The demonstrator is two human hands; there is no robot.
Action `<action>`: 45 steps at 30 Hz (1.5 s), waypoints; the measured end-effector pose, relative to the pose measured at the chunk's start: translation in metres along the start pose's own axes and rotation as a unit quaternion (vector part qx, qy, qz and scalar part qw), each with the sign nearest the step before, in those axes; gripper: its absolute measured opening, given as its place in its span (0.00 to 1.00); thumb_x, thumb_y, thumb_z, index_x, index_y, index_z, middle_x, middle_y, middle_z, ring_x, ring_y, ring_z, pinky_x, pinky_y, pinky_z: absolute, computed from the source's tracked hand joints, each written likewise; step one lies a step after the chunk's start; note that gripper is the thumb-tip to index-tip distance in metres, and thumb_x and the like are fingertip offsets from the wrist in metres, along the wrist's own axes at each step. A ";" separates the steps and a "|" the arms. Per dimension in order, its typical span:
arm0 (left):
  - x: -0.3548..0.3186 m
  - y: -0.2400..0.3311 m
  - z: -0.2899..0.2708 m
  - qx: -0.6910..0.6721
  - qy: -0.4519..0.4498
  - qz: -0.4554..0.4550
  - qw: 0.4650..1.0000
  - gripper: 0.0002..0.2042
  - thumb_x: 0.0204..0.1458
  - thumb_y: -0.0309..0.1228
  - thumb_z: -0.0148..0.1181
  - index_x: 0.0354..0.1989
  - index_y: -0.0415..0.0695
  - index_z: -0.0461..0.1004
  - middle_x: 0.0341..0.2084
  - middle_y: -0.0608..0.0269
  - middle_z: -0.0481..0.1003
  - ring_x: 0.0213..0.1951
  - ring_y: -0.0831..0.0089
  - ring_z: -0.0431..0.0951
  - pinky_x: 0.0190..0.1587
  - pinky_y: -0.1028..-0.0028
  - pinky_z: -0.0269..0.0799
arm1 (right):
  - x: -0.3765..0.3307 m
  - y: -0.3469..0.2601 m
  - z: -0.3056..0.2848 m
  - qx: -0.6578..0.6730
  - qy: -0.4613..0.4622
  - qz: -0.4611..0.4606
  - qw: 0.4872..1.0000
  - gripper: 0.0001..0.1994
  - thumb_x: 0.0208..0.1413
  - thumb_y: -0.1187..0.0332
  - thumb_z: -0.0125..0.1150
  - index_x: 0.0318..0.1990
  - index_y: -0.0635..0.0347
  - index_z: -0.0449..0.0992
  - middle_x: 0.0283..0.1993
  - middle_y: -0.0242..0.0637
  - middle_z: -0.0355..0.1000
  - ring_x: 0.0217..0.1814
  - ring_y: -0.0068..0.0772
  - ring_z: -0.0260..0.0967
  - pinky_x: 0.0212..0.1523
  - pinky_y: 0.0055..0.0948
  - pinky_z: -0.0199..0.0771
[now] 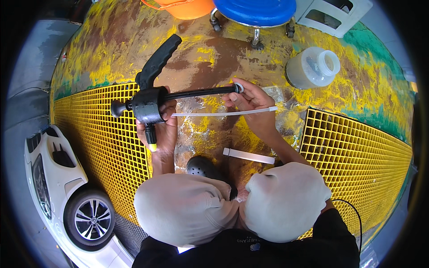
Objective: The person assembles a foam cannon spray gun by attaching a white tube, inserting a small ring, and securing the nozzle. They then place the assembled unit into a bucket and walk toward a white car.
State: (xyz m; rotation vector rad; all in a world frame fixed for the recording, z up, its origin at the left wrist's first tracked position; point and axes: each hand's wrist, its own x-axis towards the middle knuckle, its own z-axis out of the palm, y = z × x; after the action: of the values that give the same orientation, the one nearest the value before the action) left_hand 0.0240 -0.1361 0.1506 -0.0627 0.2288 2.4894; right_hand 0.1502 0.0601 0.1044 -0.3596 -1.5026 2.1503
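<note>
- We are in a workshop, over a floor [210,58] blotched yellow, brown and green, with a left grating [103,125] and a right grating [357,152], both yellow.
- Nearest me are the person's knees [286,201] in pale cloth; off to the left stands a white car [73,182].
- Just beyond the knees, a dark clog [199,167] shows, and a short white tube [249,156] lies on the floor, perhaps put there to be within easy reach.
- Farther on, in the air between the gratings, is a black sprayer head [149,105]. The left hand [165,129] grasps it from beneath, probably to carry the heavier end.
- The right hand [252,99] pinches the ringed right end of its rod [199,92], likely to steady it. A thin clear tube [214,114] crosses in front of that palm; whether it is gripped there I can't tell.
- The rod, the long axis, runs left to right, its right end slightly farther away. The handle [159,60] points far and a little right, the yellow-tipped nozzle [153,146] near, the knob [118,108] left.
- Beyond, to the right, sits a cloudy bottle [304,69], uncapped; farthest are an orange bucket [190,9], a blue stool [257,11] and a white crate [359,9].
</note>
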 end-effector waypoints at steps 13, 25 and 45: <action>-0.004 -0.025 0.019 0.118 -0.003 0.043 0.992 0.39 0.43 0.32 0.65 0.64 0.31 0.55 0.59 0.35 0.61 0.41 0.66 0.65 0.40 0.75 0.68 | 0.008 -0.002 0.003 -0.016 0.055 -0.017 0.998 0.18 0.63 0.76 0.56 0.59 0.71 0.68 0.38 0.47 0.79 0.38 0.28 0.79 0.40 0.22 0.80; 0.002 -0.041 0.024 0.089 -0.017 0.022 0.996 0.39 0.43 0.32 0.64 0.65 0.32 0.55 0.59 0.34 0.61 0.39 0.66 0.65 0.38 0.74 0.68 | 0.010 -0.001 -0.003 -0.036 0.071 -0.076 0.994 0.13 0.62 0.76 0.58 0.51 0.69 0.68 0.41 0.43 0.77 0.34 0.24 0.76 0.34 0.20 0.77; 0.003 -0.044 0.013 -0.036 0.038 -0.021 0.998 0.30 0.45 0.32 0.65 0.59 0.38 0.65 0.55 0.37 0.65 0.40 0.64 0.66 0.38 0.73 0.67 | 0.021 0.004 -0.010 -0.045 -0.012 -0.210 0.977 0.14 0.52 0.88 0.62 0.42 0.67 0.67 0.52 0.49 0.67 0.52 0.31 0.71 0.52 0.28 0.77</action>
State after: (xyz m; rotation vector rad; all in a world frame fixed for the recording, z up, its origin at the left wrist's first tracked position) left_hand 0.0480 -0.0968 0.1563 -0.1916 0.1680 2.4555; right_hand 0.1364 0.0776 0.0985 -0.0361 -1.5331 1.7641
